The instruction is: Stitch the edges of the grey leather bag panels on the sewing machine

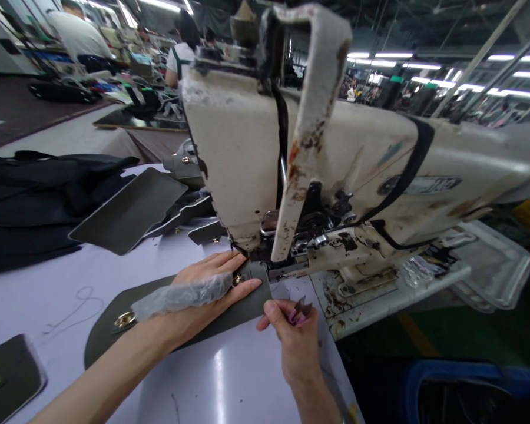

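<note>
An olive-grey bag panel (115, 341) lies on the white tabletop, its right end by the sewing machine's needle area. My left hand (207, 277) rests flat on it, fingers spread, close to the presser foot. A carrying handle (181, 294) wrapped in clear plastic crosses over the back of that hand, fixed to the panel by gold-coloured metal fittings (126, 320). Right of the panel's edge, my right hand (294, 330) is closed around small pink thread snips (297, 317), blades pointing up. The sewing machine (238, 147) hides the needle and part of my left fingertips.
More grey panels (132, 209) and dark fabric (30, 206) are piled at the left. Another panel with a metal fitting (15, 374) lies front left. Loose thread (77, 312) is on the table (176, 383). A blue bin (459, 371) stands below right. Other people sit behind.
</note>
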A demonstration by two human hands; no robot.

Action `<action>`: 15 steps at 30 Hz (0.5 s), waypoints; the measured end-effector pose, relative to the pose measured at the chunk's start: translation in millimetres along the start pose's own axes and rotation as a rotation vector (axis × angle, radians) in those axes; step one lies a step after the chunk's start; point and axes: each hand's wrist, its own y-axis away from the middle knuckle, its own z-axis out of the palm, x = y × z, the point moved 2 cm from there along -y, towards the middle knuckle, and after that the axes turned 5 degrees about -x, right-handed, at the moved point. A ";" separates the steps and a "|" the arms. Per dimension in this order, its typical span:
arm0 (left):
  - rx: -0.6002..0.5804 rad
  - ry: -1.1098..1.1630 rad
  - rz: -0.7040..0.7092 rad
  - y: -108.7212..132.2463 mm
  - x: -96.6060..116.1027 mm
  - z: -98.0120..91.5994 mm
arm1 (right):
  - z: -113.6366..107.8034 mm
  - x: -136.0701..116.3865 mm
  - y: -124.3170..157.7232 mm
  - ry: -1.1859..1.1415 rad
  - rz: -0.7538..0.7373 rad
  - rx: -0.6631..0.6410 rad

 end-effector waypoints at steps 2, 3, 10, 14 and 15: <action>-0.024 0.004 -0.012 -2.6 3.1 -2.6 | 0.2 0.3 -1.3 -0.002 0.003 -0.004; -0.021 -0.002 -0.013 -3.3 3.8 -3.4 | 0.2 0.5 -1.9 -0.004 0.002 -0.008; -0.062 0.032 -0.057 -7.8 6.4 -14.6 | 3.0 3.1 -7.3 -0.022 -0.041 -0.015; -0.094 0.097 -0.112 -13.0 9.3 -22.8 | 6.5 2.8 -12.7 -0.065 -0.052 -0.001; -0.057 0.166 -0.125 -14.6 9.4 -24.2 | 7.3 2.0 -14.1 -0.069 -0.054 0.005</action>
